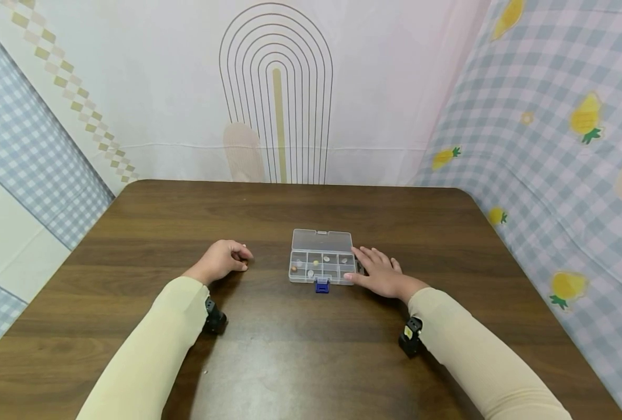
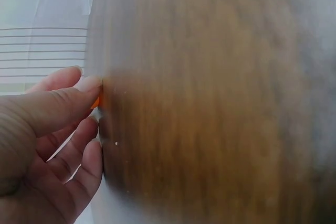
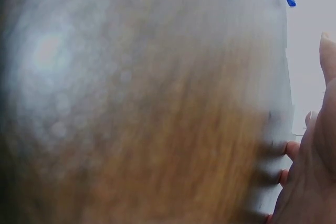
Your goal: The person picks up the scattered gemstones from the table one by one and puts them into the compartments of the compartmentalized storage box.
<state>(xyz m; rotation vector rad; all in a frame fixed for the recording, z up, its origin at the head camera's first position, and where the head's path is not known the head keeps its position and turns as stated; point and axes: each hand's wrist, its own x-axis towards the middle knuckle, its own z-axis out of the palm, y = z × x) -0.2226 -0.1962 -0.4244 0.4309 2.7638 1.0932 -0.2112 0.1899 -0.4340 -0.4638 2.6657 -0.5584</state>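
Note:
A clear plastic compartment box (image 1: pixel 303 280) lies on the table with its lid (image 1: pixel 321 240) tipped back away from me. Small pale, yellow and brownish pieces sit in several compartments; their kind is too small to tell. The blue latch (image 1: pixel 322 286) is at the box's front. To the left of the box, my left hand (image 1: pixel 217 261) pinches a small orange piece (image 2: pixel 96 101) between thumb and fingers, close to the tabletop; the fingers mostly hide it. My right hand (image 1: pixel 380 274) rests at the box's right end, fingers spread, its thumb at the front right corner.
The brown wooden table (image 1: pixel 300 361) reaches back to a white cloth (image 1: pixel 174 87) with printed arches. A blue checked cloth (image 1: pixel 547 175) hangs on the right. A tiny pale speck (image 1: pixel 205 372) lies near the left forearm. Each wrist wears a black camera (image 1: pixel 215 318).

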